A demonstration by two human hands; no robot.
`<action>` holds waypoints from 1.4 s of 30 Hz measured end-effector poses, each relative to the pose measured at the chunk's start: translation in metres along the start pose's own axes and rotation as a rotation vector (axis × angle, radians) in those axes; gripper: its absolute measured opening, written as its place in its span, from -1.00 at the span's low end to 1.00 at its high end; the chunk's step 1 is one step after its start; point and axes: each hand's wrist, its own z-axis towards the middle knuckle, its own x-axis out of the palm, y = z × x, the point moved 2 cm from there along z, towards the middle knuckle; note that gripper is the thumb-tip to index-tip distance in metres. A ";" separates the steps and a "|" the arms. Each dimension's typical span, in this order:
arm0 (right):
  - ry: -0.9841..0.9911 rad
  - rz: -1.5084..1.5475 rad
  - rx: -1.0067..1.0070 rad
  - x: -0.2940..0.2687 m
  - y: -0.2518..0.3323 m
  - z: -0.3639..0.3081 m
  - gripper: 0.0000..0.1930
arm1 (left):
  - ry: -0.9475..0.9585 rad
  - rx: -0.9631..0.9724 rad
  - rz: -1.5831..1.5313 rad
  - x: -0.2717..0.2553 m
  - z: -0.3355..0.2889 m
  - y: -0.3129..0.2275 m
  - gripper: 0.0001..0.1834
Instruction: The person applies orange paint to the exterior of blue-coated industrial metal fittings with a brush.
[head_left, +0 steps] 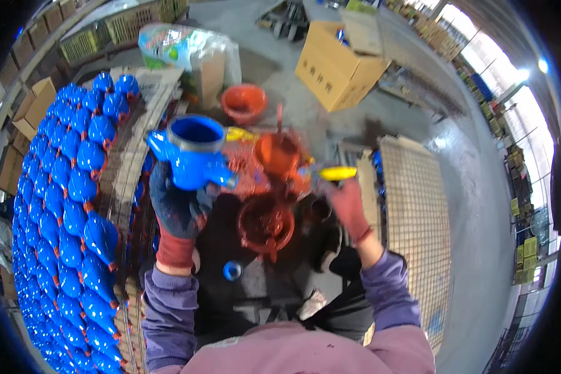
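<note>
My left hand [182,202], in a dark-palmed glove with a red cuff, holds up a glossy blue meter body [196,163]. The body has a wide round opening facing up, a bare metal rim and a stub on each side. A yellow-handled tool [338,173] is gripped in my right hand [349,202], which wears a reddish glove. The tool's working end is smeared and I cannot tell its kind. Between and beyond the hands stands an orange-red pot [276,154] on a paint-stained surface [246,176]. A red-smeared bowl [265,225] lies nearer to me.
Rows of blue-painted parts [68,206] with red ends fill the left side. At right is a wire-mesh panel [417,224]. An orange basin [244,103], a plastic bag [190,53] and a cardboard box [340,65] stand farther off. A small blue ring [232,270] lies below.
</note>
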 end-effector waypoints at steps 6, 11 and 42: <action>-0.029 0.226 0.159 0.034 -0.029 0.044 -0.79 | -0.032 -0.010 -0.063 0.016 -0.001 -0.002 -0.10; 0.024 0.033 0.165 0.060 -0.051 0.059 -0.77 | -0.138 -0.016 -0.022 0.023 -0.007 0.008 -0.07; -0.040 1.022 0.206 -0.023 -0.027 0.019 -0.60 | -0.084 -0.049 0.848 0.042 -0.014 0.067 -0.24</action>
